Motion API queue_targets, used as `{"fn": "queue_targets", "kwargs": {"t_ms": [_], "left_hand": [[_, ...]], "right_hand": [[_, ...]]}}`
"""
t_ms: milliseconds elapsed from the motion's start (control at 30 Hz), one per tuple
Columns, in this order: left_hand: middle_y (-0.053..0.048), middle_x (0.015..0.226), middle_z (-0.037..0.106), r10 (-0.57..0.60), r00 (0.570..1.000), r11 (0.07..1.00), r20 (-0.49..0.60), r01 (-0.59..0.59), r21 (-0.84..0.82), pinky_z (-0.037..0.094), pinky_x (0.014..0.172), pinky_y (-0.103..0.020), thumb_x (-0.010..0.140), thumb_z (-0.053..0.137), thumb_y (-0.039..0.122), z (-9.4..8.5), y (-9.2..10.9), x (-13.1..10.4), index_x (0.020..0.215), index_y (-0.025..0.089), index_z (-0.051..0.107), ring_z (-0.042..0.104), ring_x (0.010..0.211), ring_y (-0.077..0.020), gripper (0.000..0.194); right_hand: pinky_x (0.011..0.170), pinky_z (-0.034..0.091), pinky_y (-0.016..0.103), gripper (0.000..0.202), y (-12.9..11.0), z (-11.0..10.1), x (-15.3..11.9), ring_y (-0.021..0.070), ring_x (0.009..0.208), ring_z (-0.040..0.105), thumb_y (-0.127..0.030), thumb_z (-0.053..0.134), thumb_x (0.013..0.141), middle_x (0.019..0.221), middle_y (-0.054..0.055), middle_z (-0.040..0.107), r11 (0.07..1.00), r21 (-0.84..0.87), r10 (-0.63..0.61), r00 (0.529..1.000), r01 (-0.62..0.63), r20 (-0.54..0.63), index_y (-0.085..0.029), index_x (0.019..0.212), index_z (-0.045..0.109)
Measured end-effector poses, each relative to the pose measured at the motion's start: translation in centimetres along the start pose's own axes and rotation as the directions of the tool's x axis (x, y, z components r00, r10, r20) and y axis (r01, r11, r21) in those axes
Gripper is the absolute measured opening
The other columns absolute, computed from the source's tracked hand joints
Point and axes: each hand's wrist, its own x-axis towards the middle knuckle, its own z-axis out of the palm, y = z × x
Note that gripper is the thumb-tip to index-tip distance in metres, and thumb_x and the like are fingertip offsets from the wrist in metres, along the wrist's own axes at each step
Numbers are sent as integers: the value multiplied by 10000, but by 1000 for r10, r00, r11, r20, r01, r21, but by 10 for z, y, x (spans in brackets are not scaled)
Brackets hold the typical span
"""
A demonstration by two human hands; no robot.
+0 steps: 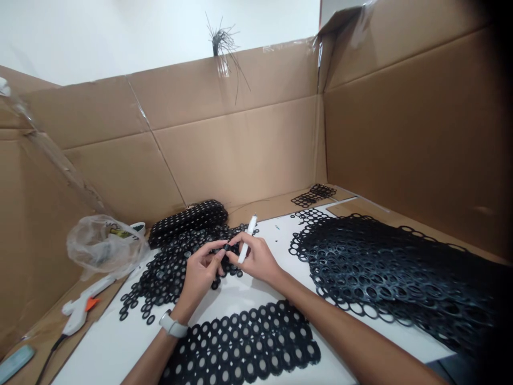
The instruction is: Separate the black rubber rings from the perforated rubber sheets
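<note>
My left hand (203,267), with a watch (173,324) on its wrist, pinches a small black ring (226,247) between thumb and fingers. Facing it, my right hand (256,261) has its fingertips at the same ring. A white pen-like tool (249,235) is held in the right hand, pointing up at a slant. Behind and left of the hands spreads a heap of loose black rings (160,278). Nearer to me, below both hands, lies a flat panel of joined black rings (240,347) in rows. The ring's details are hidden by the fingers.
A rolled black ring mesh (188,216) lies behind the heap. Large stacked ring sheets (372,267) fill the right. At left are a clear plastic bag (100,246) and a glue gun (80,310) with a cable. Cardboard walls (240,144) enclose the white board (108,342).
</note>
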Motion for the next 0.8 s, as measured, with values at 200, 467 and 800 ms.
{"fn": "queue_targets", "kwargs": {"t_ms": [200, 467, 800], "left_hand": [[-13, 588, 670, 4, 1000, 1000, 28, -4, 5, 405, 445, -193, 973, 724, 470, -2, 0, -1, 1263, 173, 773, 540, 458, -114, 418], [11, 516, 612, -18, 1000, 1000, -23, 17, -10, 347, 434, -187, 876, 818, 405, -2, -1, 2, 1094, 170, 819, 482, 423, -101, 321], [-23, 675, 692, -10, 997, 998, -81, 5, -57, 335, 433, -204, 840, 828, 328, 0, 3, -1, 1030, 188, 838, 464, 466, -93, 237]], "right_hand": [[577, 400, 196, 193, 2, 1, 2, 102, 601, 529, -305, 741, 841, 753, -19, 651, 987, 135, 88, 996, -89, 14, -186, 992, 736], [518, 319, 187, 200, 0, 2, 3, 84, 550, 424, -305, 776, 820, 650, -51, 538, 956, 239, 156, 984, -173, 89, -169, 957, 723], [512, 320, 186, 186, -2, 3, 2, 87, 543, 431, -306, 774, 834, 641, -47, 543, 948, 245, 183, 978, -202, 100, -170, 946, 715]]}}
